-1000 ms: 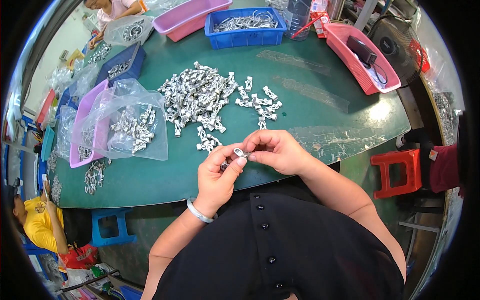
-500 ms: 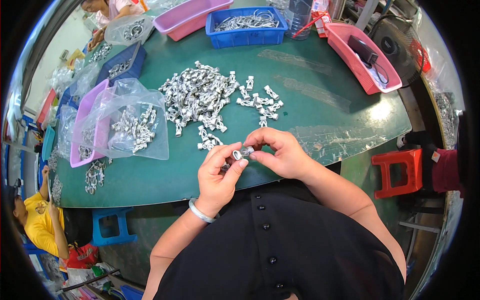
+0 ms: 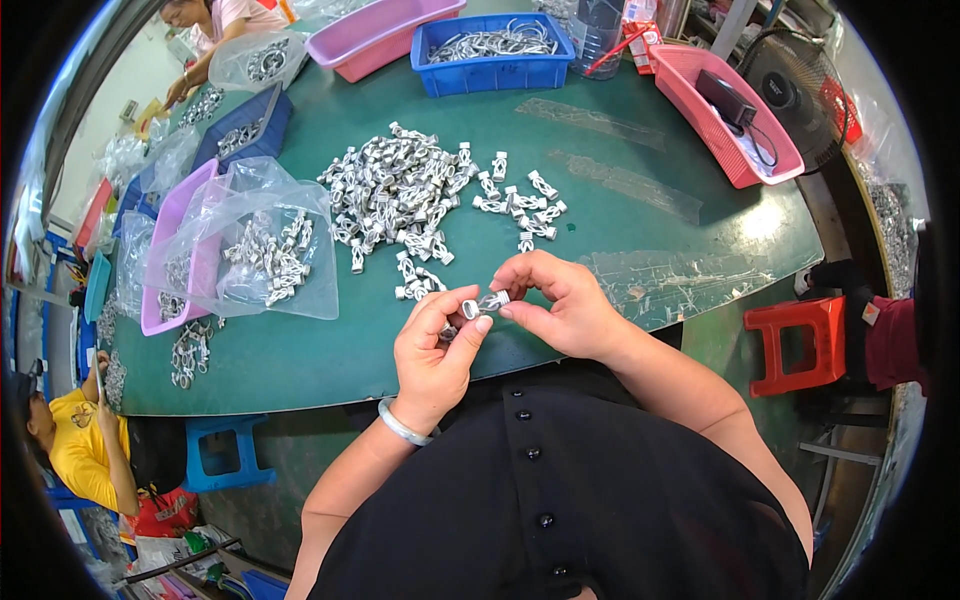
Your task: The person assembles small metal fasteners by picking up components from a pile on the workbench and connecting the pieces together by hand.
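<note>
Over the near edge of the table, my left hand [image 3: 437, 340] pinches one end of a small silver metal fitting [image 3: 487, 304] between thumb and forefinger. My right hand [image 3: 562, 306] grips its other end with thumb and fingertips. The piece has an open oval end and a narrow looped middle. Some more metal shows under the curled fingers of my left hand, mostly hidden. Just beyond my hands lies a large heap of similar silver fittings [image 3: 390, 190], with a looser group [image 3: 522, 207] to its right.
A clear plastic bag [image 3: 318, 275] of fittings rests against a purple basket [image 3: 205, 240] on the left. At the back are a blue tray [image 3: 490, 78] of metal rings and a pink basket [image 3: 735, 165] holding a black adapter. Two people sit on the left.
The fitting has turned slightly between my fingers, and its oval end has tilted. My hands stay almost in place. The person at the far left back has moved a hand outward.
</note>
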